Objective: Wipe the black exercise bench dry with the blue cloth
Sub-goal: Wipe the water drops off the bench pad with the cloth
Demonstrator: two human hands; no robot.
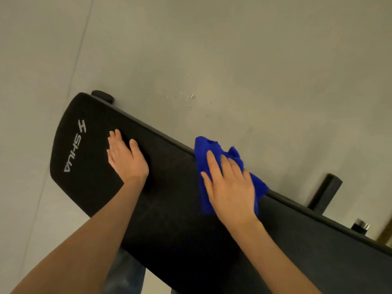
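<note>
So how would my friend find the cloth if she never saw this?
Find the long black bench crossing the grey floor. On its far edge, under the right hand, lies the cloth. It is the only bright blue thing.

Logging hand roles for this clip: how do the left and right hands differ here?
The left hand rests bare on the black bench near its printed logo; the right hand presses the blue cloth. The left lies mid-pad; the right sits at the far edge. Both lie flat, fingers extended.
</note>
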